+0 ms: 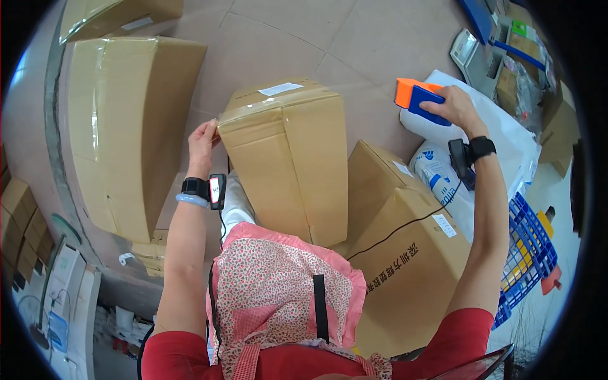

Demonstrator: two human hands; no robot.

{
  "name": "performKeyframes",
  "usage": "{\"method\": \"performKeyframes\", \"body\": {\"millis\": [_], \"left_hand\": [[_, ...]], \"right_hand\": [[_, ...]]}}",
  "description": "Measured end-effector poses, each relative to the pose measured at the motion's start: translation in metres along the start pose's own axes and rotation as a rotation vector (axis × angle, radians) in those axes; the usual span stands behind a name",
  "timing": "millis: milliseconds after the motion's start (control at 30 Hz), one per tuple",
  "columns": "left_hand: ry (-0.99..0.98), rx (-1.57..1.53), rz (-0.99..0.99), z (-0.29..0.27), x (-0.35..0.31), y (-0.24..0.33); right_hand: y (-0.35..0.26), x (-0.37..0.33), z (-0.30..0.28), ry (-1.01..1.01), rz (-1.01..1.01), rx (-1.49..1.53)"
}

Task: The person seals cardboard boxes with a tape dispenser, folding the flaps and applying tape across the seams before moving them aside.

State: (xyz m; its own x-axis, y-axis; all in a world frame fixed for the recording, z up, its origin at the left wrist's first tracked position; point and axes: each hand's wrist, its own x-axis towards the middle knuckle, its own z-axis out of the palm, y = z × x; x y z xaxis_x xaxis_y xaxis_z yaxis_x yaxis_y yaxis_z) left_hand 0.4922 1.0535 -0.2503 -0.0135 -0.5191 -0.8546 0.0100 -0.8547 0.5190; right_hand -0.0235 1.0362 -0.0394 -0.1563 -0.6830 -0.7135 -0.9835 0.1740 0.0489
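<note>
A closed cardboard box (288,164) stands in front of me, its flap seam facing up and a white label on its far side. The fingers of my left hand (202,147) are closed on its far left corner. Out to the right, my right hand (455,109) grips a tape dispenser (423,98) with orange and blue parts, held in the air beyond the box. A faint shiny strip of clear tape (316,98) runs across the box's far edge toward the dispenser.
A large taped carton (120,133) stands to the left, with another carton (126,16) beyond it. More cartons (411,266) are close on my right. White sacks (487,136), a blue plastic crate (529,253) and a scale (475,60) are farther right.
</note>
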Motion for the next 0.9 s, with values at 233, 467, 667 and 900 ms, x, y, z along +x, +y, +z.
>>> {"method": "performKeyframes", "body": {"millis": [233, 467, 667, 900], "left_hand": [[-0.008, 0.015, -0.039, -0.003, -0.001, 0.0], [0.132, 0.157, 0.018, 0.006, -0.012, 0.007], [0.198, 0.045, 0.185, 0.019, -0.016, -0.002], [0.032, -0.24, -0.069, 0.058, -0.017, 0.02]], "right_hand": [[-0.007, 0.024, 0.017, -0.076, 0.094, -0.043], [-0.033, 0.054, 0.062, -0.057, 0.101, -0.111], [-0.082, 0.072, 0.107, -0.047, 0.124, -0.094], [-0.099, 0.07, 0.197, -0.088, -0.015, -0.342]]}}
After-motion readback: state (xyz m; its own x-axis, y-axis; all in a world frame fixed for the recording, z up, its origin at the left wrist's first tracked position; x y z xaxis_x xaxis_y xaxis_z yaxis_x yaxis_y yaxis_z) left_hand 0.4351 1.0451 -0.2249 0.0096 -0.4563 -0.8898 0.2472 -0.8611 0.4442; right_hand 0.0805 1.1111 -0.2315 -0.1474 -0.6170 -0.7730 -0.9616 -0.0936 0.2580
